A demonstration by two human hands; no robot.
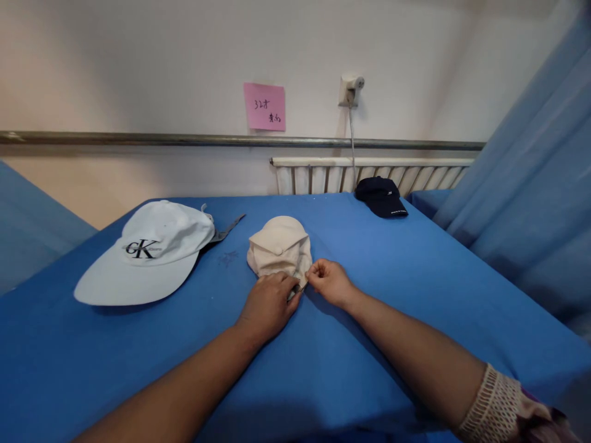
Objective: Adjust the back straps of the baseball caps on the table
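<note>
A beige cap (279, 241) lies on the blue-covered table, its brim pointing away from me and its crown sagging towards me. My left hand (272, 303) grips the near edge of the cap, fingers curled over the fabric and the thumb below. At the cap's near right edge, my right hand (330, 282) is closed in a pinch on the rim. Whatever small part sits between its fingertips is too small to make out. The fingers of both hands partly hide the back edge of the cap.
To the left rests a large white cap (161, 246) with a black logo, a dark strap (229, 227) behind it. A navy cap (381, 197) sits at the far right by the radiator (318, 178). Blue curtains (530, 203) hang at the right. A metal rail (184, 140) crosses the wall.
</note>
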